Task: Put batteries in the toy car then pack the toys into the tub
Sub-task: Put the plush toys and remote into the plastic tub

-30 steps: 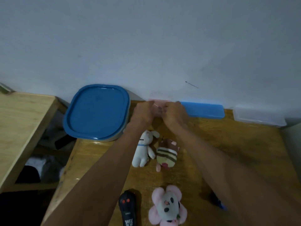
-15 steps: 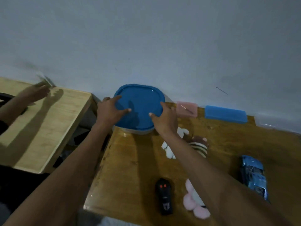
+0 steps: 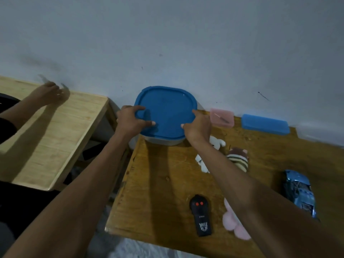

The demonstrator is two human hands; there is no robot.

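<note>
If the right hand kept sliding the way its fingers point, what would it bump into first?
The right hand points up-left across the blue lid that it already touches. Going on, it would probably meet the left hand on the lid's far edge, though depth is hard to judge here.

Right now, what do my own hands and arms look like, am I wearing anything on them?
Your left hand and right hand are bare: no gloves, and no rings, watch or bracelet that can be made out. Both forearms are uncovered as far as the frame shows, with no sleeve in view. The light is dim, so fine marks cannot be told.
</note>
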